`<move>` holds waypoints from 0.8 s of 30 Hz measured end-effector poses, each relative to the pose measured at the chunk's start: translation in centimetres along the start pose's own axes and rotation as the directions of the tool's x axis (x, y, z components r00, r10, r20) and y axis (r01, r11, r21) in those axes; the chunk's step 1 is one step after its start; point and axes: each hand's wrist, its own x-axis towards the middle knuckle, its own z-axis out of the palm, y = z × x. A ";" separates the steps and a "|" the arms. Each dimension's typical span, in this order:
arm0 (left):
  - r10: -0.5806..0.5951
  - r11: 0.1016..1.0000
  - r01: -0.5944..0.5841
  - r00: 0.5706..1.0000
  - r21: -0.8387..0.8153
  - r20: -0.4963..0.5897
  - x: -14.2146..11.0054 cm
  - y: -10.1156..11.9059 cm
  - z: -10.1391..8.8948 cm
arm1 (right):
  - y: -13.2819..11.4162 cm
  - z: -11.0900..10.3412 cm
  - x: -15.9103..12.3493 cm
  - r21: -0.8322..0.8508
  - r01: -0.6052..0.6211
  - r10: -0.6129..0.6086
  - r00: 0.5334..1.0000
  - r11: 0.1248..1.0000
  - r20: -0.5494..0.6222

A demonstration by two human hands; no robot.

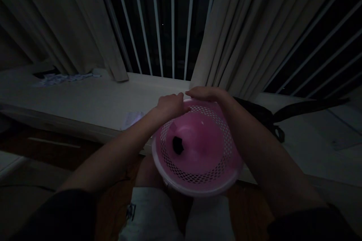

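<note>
A round pink plastic basket [219, 175] with a perforated wall sits in front of me, above my knees and against the edge of a low white ledge. A small dark thing [178, 145] lies on its bottom. My left hand [169, 106] is closed over the basket's far rim, fingers curled down. My right hand [207, 93] rests on the same far rim just beside it, fingers bent over the edge. The two hands almost touch.
The white ledge [93, 99] runs across under a railed window [158, 30] with beige curtains [249, 34] on both sides. Crumpled paper [60, 79] lies at the ledge's left. A dark bag with a strap [271, 118] lies to the right. The room is dim.
</note>
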 end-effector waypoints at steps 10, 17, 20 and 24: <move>0.148 0.942 -0.160 0.987 -0.295 -0.063 5.1 1.0 1.8 | -1.1 -0.3 -4.3 -0.185 -0.291 0.182 0.873 0.939 -0.452; 0.263 0.964 -0.230 0.905 -0.136 0.335 6.2 1.2 -1.5 | -2.2 3.4 -7.5 -0.221 -0.049 -0.016 0.958 0.974 -0.286; 0.208 0.974 -0.121 0.814 -0.192 0.542 7.1 1.3 -2.3 | -1.4 5.0 -7.0 -0.285 0.028 -0.022 0.999 0.958 0.024; 0.265 0.942 -0.067 0.747 -0.328 0.610 8.9 1.9 -1.2 | -1.1 8.1 -5.0 -0.280 0.039 0.069 0.928 0.959 0.367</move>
